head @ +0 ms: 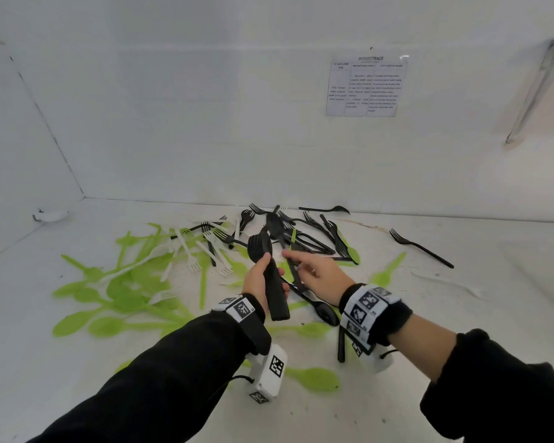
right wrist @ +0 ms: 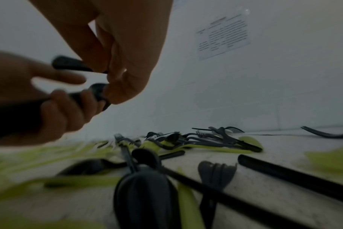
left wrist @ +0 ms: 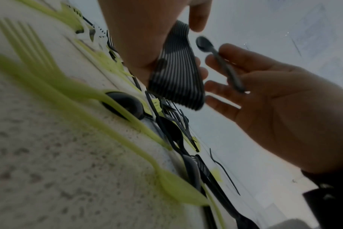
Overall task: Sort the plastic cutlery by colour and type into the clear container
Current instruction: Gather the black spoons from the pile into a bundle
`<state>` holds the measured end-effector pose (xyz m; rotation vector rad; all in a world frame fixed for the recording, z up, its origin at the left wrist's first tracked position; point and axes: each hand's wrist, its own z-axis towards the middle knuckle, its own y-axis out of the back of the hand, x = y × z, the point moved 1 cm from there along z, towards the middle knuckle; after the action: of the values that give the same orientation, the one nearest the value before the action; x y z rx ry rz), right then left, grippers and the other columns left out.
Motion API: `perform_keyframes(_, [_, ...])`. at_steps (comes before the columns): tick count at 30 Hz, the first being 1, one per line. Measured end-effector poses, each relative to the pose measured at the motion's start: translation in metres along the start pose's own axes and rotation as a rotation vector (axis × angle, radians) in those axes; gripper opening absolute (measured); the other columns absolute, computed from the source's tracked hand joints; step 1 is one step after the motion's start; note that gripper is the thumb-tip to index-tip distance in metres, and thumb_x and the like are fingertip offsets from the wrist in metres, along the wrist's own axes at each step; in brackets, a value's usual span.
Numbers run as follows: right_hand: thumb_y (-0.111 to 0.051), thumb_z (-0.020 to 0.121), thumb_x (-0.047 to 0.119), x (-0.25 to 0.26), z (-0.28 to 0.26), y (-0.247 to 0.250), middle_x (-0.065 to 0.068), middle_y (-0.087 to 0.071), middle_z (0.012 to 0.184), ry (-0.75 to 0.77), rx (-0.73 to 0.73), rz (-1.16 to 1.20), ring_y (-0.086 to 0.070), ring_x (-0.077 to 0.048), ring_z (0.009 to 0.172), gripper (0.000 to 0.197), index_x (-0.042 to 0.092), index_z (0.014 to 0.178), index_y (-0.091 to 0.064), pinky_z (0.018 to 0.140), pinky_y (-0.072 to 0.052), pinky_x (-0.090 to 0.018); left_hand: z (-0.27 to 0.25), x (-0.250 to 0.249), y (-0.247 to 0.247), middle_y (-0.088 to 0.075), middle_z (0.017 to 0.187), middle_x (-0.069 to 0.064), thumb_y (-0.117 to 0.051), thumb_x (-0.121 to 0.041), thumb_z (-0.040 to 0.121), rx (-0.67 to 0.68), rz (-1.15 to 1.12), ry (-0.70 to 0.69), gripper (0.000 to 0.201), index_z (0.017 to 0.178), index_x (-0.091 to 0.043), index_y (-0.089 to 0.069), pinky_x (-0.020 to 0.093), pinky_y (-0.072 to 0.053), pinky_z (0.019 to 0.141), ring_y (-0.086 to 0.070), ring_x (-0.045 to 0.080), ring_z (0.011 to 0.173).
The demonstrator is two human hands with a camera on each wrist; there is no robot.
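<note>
My left hand (head: 259, 276) grips a thick stack of black spoons (head: 274, 292) by the handles, bowls pointing up and away; the stacked handles (left wrist: 176, 74) show clearly in the left wrist view. Just right of it, my right hand (head: 317, 273) pinches a single black spoon (head: 293, 270) between thumb and fingers. That spoon (left wrist: 215, 58) stands close beside the stack, bowl end up. From the right wrist, the right hand (right wrist: 127, 54) holds the spoon (right wrist: 68, 64) just above the left hand (right wrist: 55, 111). No clear container is in view.
Loose cutlery covers the white tabletop (head: 461, 330): green spoons (head: 125, 292) at left, white forks (head: 211, 251) mid-left, a black tangle (head: 317, 231) behind the hands. A lone black fork (head: 419, 247) lies right. White walls enclose the back and left; a paper sheet (head: 367, 86) hangs behind.
</note>
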<state>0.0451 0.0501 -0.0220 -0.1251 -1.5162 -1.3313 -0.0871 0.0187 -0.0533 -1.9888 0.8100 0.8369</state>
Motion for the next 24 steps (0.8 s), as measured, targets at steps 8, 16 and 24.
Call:
perform_keyframes(8, [-0.063,0.086,0.014,-0.003,0.001,-0.019,0.011,-0.062,0.089,-0.183,-0.208,0.233,-0.053,0.001,0.068,0.026,0.018,0.11,-0.055,0.062,-0.042,-0.003,0.001,0.01,-0.009,-0.061,0.089,0.017,-0.049,-0.029,0.096,-0.049,0.029,-0.086,0.031,0.113,-0.004,-0.055,0.031,-0.052,0.057,-0.062,0.03,0.073])
perform_keyframes(16, [-0.06,0.082,0.015,0.006,0.004,-0.02,-0.008,-0.064,0.109,-0.243,-0.154,-0.049,-0.057,-0.02,0.1,0.025,0.007,0.105,-0.063,0.082,-0.038,-0.021,0.001,0.009,-0.018,-0.056,0.08,0.011,-0.053,-0.016,0.094,-0.085,0.04,-0.216,0.012,0.1,-0.005,-0.052,0.038,-0.049,0.072,-0.057,0.025,0.071])
perform_keyframes(24, [-0.057,0.088,0.019,0.0,0.003,-0.01,-0.014,-0.066,0.098,-0.282,-0.049,-0.099,-0.058,-0.024,0.096,0.023,0.0,0.097,-0.065,0.075,-0.035,-0.023,0.009,0.016,-0.013,-0.058,0.078,0.012,-0.054,-0.007,0.092,-0.027,0.163,-0.217,0.01,0.082,-0.009,-0.056,0.032,-0.051,0.057,-0.057,0.023,0.063])
